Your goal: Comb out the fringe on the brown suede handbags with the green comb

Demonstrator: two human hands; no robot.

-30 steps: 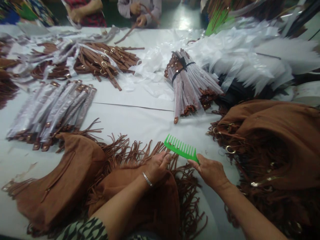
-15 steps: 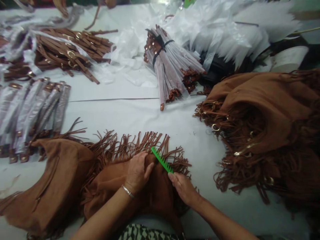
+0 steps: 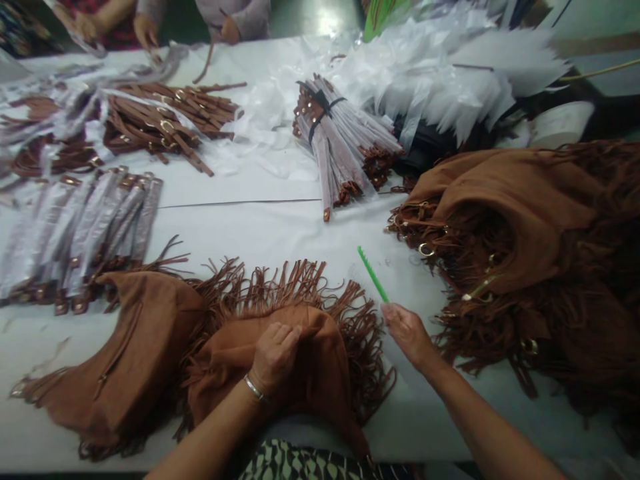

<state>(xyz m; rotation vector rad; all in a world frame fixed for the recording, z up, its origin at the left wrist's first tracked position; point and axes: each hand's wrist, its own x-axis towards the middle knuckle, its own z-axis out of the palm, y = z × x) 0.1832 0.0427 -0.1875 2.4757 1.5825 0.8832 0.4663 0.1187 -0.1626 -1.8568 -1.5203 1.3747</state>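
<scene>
A brown suede fringed bag (image 3: 320,363) lies on the white table in front of me, its fringe spread along the far and right sides. My left hand (image 3: 275,350), with a silver bangle at the wrist, grips the bag's body with curled fingers. To the right of the fringe, my right hand (image 3: 406,330) holds a green comb (image 3: 371,272) by its near end, tilted up and away from the bag. A second brown bag (image 3: 150,333) with a zip lies on the left, close against the first one's fringe.
Brown bags (image 3: 520,220) with gold rings are piled on the right. Plastic-wrapped straps (image 3: 95,233) lie at left; a tied strap bundle (image 3: 340,140) sits behind. Loose brown buckled straps (image 3: 160,120) and clear plastic bags (image 3: 425,73) lie farther back. Other people's hands (image 3: 145,30) show across the table.
My right hand has swung the comb right, off the fringe. The fingers of my left hand have closed on the bag. The view has tilted up, showing more of the people opposite.
</scene>
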